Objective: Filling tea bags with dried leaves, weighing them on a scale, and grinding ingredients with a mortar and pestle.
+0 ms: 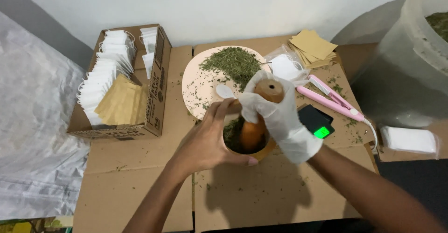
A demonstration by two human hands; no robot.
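Observation:
A wooden mortar [263,152] with dark green crushed herbs [232,131] sits on the cardboard-covered table. My left hand [205,142], bare, cups the mortar's left rim. My right hand [275,114], in a white glove, grips a wooden pestle [255,130] that stands in the mortar. Just behind is a round pale plate [196,90] with a pile of dried green herbs [233,62] and a white spoon [225,91].
A cardboard box [156,83] of white and tan sachets stands at the left. Tan paper squares [312,46], a bag of white sachets [284,66], a pink sealing iron [333,97], a black scale [317,121] and a large plastic tub [410,60] lie to the right.

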